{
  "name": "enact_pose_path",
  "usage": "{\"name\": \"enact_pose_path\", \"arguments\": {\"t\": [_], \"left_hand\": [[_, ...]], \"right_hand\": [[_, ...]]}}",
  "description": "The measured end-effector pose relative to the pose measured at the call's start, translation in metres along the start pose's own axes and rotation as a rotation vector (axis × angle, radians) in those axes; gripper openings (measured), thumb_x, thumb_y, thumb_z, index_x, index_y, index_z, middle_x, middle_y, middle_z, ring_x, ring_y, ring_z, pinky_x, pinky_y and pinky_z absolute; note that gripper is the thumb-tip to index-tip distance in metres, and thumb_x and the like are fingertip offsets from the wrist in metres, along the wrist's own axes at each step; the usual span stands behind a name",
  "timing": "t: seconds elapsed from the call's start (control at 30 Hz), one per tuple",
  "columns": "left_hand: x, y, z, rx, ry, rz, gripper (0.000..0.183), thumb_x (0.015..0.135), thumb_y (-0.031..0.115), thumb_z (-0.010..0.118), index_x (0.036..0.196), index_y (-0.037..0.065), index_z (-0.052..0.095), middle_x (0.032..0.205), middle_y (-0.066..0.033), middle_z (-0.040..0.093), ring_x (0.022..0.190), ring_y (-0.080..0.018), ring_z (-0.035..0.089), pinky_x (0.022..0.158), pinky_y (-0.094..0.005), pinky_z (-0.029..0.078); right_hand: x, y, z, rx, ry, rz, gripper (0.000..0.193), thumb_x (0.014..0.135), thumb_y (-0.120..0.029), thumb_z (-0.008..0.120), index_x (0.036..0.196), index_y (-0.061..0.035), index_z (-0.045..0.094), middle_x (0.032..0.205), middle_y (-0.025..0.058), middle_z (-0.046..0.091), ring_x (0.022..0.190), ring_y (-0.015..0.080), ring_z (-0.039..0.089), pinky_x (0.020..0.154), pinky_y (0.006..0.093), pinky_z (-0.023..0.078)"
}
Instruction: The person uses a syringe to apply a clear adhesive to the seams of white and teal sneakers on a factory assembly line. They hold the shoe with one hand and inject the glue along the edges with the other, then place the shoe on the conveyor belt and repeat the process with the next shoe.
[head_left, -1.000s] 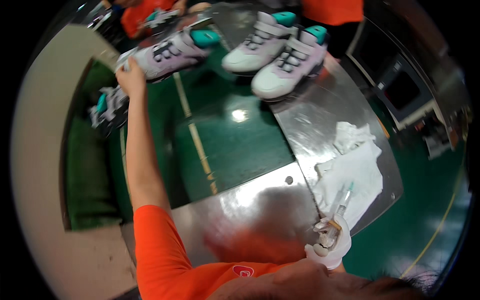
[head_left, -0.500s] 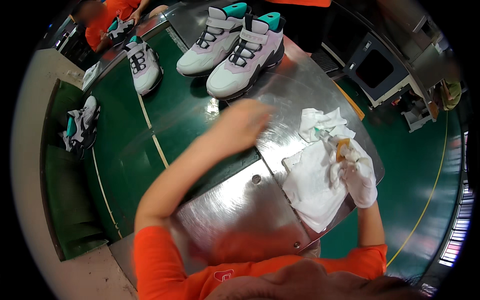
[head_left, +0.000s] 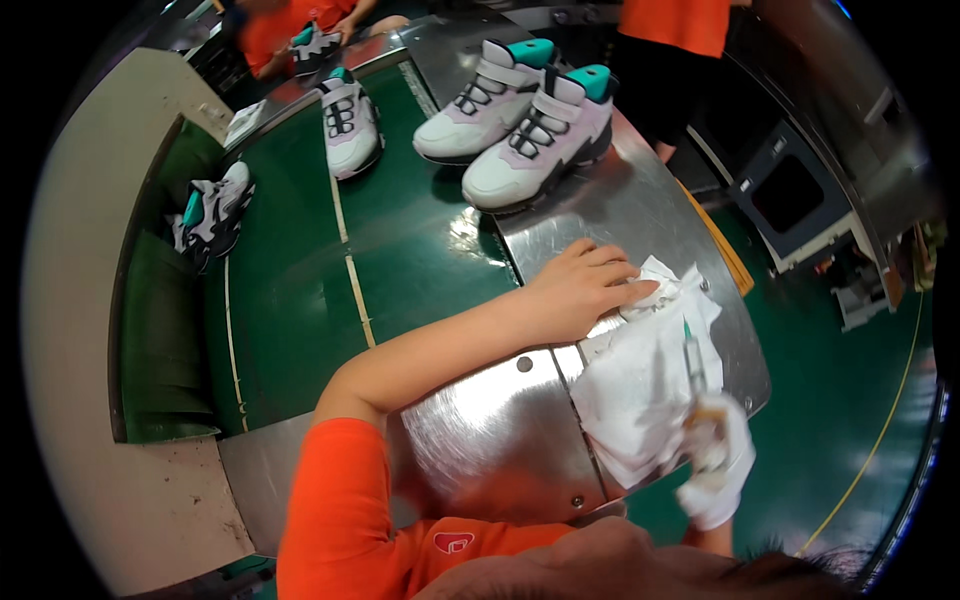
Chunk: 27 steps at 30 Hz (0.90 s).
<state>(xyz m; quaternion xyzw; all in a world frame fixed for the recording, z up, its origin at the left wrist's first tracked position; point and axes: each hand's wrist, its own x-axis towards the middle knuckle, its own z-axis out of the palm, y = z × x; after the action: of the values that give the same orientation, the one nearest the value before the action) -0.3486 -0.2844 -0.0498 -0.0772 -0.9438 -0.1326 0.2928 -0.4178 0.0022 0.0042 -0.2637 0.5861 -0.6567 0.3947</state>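
My bare left hand [head_left: 588,290] reaches across to a crumpled white cloth [head_left: 660,285] at the top of the pile on the metal table. Its fingers are a little spread, with the fingertips touching the cloth's edge. In a white glove, my right hand [head_left: 722,465] is closed around a syringe [head_left: 694,365] with a thin green tip that points away from me. The glove is blurred, and something tan shows at its fingers. Below the syringe a larger white cloth [head_left: 635,395] is spread out, overhanging the table's near edge.
A pair of white and lilac shoes [head_left: 540,140] stands on the metal tabletop [head_left: 640,210]. Another shoe [head_left: 352,130] is on the green belt [head_left: 290,260], and one more [head_left: 215,215] lies at its left side. Two other people in orange are beyond the table.
My left hand has moved right and down onto the crumpled cloth. My right hand has drawn back toward me with the syringe, now clear to see. The view has shifted.
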Motion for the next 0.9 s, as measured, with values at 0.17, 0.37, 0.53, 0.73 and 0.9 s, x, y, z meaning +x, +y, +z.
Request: {"name": "enact_pose_path", "arguments": {"t": [0.17, 0.37, 0.53, 0.73, 0.9], "left_hand": [[0.008, -0.104, -0.088, 0.081, 0.442, -0.268, 0.026, 0.09, 0.006, 0.061, 0.115, 0.004, 0.065, 0.102, -0.01, 0.071, 0.095, -0.0246, 0.067, 0.083, -0.0351, 0.052], [-0.014, -0.277, -0.108, -0.09, 0.047, -0.836, 0.084, 0.069, 0.046, 0.083, 0.133, -0.001, 0.053, 0.131, -0.0187, 0.06, 0.123, -0.0264, 0.056, 0.105, -0.0372, 0.041], [0.015, -0.25, -0.098, -0.01, -0.088, -0.835, 0.098, 0.059, 0.047, 0.085, 0.138, 0.002, 0.05, 0.126, -0.0171, 0.064, 0.114, -0.0284, 0.062, 0.101, -0.0356, 0.045], [-0.004, -0.162, -0.09, -0.407, 0.004, -0.827, 0.086, 0.062, 0.029, 0.086, 0.136, 0.004, 0.051, 0.122, -0.0106, 0.066, 0.109, -0.0213, 0.062, 0.096, -0.033, 0.047], [-0.02, -0.051, -0.119, -0.049, -0.094, -1.019, 0.087, 0.06, 0.041, 0.084, 0.132, 0.003, 0.053, 0.119, -0.0181, 0.067, 0.108, -0.031, 0.065, 0.094, -0.0365, 0.049]], "right_hand": [[-0.029, 0.106, -0.016, -0.431, -0.05, -0.022, 0.09, 0.053, -0.008, 0.083, 0.133, 0.0046, 0.045, 0.11, 0.0129, 0.064, 0.089, 0.0181, 0.063, 0.079, 0.0311, 0.052], [-0.013, 0.061, 0.015, -0.239, 0.124, 0.14, 0.077, 0.055, -0.013, 0.083, 0.125, 0.0029, 0.055, 0.101, 0.0115, 0.068, 0.089, 0.0184, 0.066, 0.078, 0.0301, 0.053], [-0.014, 0.063, 0.016, -0.315, 0.227, 0.16, 0.077, 0.056, -0.015, 0.085, 0.124, 0.0017, 0.055, 0.102, 0.0119, 0.068, 0.09, 0.0202, 0.067, 0.081, 0.0313, 0.053], [-0.006, 0.073, 0.017, -0.372, 0.219, -0.083, 0.075, 0.058, -0.017, 0.087, 0.124, -0.0002, 0.056, 0.102, 0.0121, 0.068, 0.092, 0.0208, 0.067, 0.083, 0.0316, 0.053], [0.002, 0.054, 0.029, -0.219, 0.145, -0.152, 0.062, 0.069, -0.014, 0.084, 0.123, -0.0017, 0.056, 0.097, 0.0108, 0.067, 0.09, 0.0125, 0.065, 0.074, 0.0272, 0.054]]}}
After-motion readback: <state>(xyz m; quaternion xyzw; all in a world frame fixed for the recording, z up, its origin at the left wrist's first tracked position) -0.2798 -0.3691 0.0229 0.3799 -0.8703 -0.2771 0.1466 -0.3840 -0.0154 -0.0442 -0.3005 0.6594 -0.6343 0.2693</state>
